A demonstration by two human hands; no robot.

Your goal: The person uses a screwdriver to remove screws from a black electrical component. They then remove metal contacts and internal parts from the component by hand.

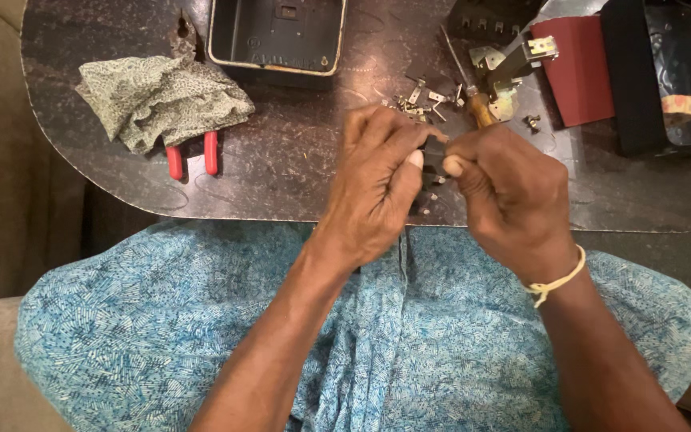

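Note:
My left hand and my right hand meet over the near edge of a dark table. Both pinch one small dark part between thumbs and fingers; most of it is hidden by my fingers. Just beyond the hands lie several small loose metal pieces on the table. A pale string band circles my right wrist.
A patterned cloth covers pliers with red handles at the left. An open dark metal box stands at the back. A wooden-handled tool, metal brackets, a red block and a black case sit at the right.

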